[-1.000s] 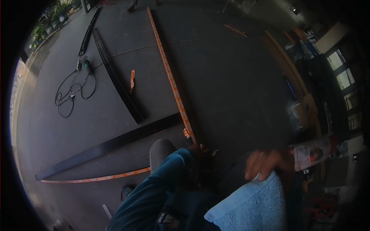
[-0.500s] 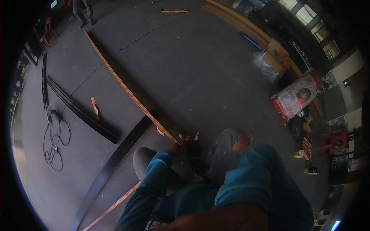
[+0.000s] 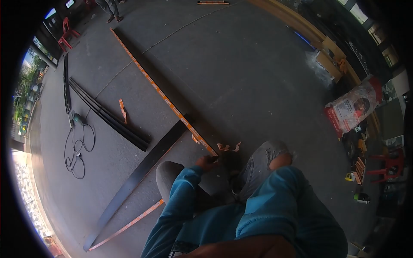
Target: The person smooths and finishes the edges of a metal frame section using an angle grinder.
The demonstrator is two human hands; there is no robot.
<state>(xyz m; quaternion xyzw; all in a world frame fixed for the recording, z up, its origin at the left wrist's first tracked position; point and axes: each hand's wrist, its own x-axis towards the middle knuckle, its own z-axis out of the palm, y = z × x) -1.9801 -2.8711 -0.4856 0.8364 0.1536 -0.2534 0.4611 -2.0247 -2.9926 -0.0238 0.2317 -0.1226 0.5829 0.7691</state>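
My left hand (image 3: 207, 163) is closed at the near end of a long dark bar (image 3: 167, 102) with orange printed film along its edge. Its fingers are curled in shadow at that end. My right arm (image 3: 275, 200) is bent across my body. Bare skin of my right hand or wrist (image 3: 241, 248) shows at the bottom edge, close to the camera, its fingers hidden. A wide black strip (image 3: 137, 174) lies under the bar and reaches down to the left. Crumpled orange film scraps (image 3: 229, 147) lie just beyond my left hand.
Several dark strips (image 3: 107, 114) and a corded angle grinder (image 3: 76, 119) lie at left. Another orange-edged strip (image 3: 129, 224) is beside my leg. At right are a printed plastic sack (image 3: 355, 107), a cardboard box (image 3: 329, 64) and a red chair (image 3: 387, 165). A person (image 3: 109, 8) stands far back.
The whole view has shifted, so the floor and objects appear farther right, with more of the left side showing. My left hand stays at the bar's end.
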